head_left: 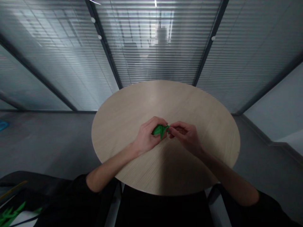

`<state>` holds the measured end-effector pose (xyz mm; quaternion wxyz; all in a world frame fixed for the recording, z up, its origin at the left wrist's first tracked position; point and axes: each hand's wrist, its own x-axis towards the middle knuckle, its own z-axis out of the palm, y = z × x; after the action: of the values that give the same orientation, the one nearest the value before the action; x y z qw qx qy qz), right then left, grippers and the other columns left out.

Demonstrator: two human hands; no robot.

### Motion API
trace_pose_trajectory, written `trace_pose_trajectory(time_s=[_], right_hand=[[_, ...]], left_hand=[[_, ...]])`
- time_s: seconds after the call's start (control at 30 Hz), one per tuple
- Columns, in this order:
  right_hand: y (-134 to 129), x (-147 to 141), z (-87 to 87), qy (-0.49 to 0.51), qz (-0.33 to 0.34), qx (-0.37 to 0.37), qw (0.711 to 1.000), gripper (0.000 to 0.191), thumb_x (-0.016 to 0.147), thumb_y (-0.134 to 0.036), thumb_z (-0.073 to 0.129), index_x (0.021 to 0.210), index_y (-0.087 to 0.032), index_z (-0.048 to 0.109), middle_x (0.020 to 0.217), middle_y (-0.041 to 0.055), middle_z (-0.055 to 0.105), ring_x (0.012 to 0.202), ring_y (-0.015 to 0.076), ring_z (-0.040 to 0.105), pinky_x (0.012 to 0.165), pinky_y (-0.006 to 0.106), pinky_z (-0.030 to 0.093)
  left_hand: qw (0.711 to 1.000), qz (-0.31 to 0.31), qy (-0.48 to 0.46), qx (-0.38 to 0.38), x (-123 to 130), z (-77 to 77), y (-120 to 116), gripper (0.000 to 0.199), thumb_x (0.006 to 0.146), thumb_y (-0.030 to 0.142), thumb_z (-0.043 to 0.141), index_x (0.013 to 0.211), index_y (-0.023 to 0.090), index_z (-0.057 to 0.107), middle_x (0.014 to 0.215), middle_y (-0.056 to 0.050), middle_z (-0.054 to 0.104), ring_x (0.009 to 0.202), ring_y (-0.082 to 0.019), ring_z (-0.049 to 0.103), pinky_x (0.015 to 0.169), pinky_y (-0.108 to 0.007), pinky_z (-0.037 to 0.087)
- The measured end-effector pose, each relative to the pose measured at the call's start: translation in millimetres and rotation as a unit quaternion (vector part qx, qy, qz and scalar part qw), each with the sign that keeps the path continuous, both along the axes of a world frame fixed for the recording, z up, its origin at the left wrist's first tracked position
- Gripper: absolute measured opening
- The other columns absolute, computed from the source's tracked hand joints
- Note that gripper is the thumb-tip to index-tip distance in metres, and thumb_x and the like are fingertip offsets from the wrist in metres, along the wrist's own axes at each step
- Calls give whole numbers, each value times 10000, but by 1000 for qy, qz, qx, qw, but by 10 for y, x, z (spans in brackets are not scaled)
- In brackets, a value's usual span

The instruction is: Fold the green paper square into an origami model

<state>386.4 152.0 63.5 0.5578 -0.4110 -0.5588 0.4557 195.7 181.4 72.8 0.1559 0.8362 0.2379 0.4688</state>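
Round pale tabletop (pixel 132 104) below; from afar, I watch the right hand (pixel 189 137) pinching the right tip of a green folded piece (pixel 160 129), which stretches sideways leftward into the cupped, grasping left hand (pixel 147 135); slatted blinds (pixel 142 71) beyond.

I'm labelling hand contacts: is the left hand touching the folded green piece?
Touching. The head view shows the left hand curled around the folded green piece, with no gap between them.
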Motion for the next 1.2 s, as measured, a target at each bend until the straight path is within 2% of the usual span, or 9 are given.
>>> trace_pose_trajectory(time_s=[0.1,0.2,0.4,0.63,0.87,1.03,1.2], right_hand=[[-8,-4,12,3,-4,-6,1000,249,777,-416,832,788,-183,746,637,4,710,542,121,682,523,225,553],[-13,-6,18,-3,-11,-14,1000,254,775,-416,831,793,-180,739,631,8,709,538,126,678,520,234,551],[0,-3,-3,0,-28,-8,1000,258,772,-419,826,785,-180,729,614,3,691,521,123,662,498,230,534],[18,10,-38,1,-24,0,1000,253,781,-416,826,800,-182,730,643,4,699,529,114,659,504,222,532],[19,33,-43,1,17,-17,1000,283,792,-452,821,851,-183,755,647,3,707,535,120,666,525,236,548],[21,45,-9,-6,42,-36,998,315,786,-485,822,807,-177,756,642,8,708,542,122,664,536,244,553],[24,33,-12,9,34,-40,999,343,755,-512,841,793,-183,753,631,0,704,530,116,650,531,247,558]], left_hand=[[999,34,-7,-30,7,2,-14,128,882,188,715,980,174,634,923,-45,700,819,-149,668,703,-263,552],[998,39,-13,-57,6,-5,-22,164,860,196,728,998,176,642,926,-37,705,806,-141,673,673,-243,547],[996,17,-15,-88,-2,-20,-30,313,839,149,683,1147,180,633,1057,-54,738,917,-153,717,757,-248,584],[997,26,8,-75,-7,-9,-38,286,871,135,661,1153,183,647,1063,-58,762,913,-147,728,739,-240,574],[996,-2,5,-91,-6,11,-20,273,887,147,668,1156,184,649,1084,-71,775,959,-176,745,801,-271,592],[994,-23,16,-105,-16,58,-9,271,904,176,661,1175,177,660,1111,-77,784,972,-183,756,858,-298,592],[993,-32,25,-115,-33,70,-1,316,905,172,649,1221,177,671,1169,-85,779,973,-184,759,820,-286,590]])
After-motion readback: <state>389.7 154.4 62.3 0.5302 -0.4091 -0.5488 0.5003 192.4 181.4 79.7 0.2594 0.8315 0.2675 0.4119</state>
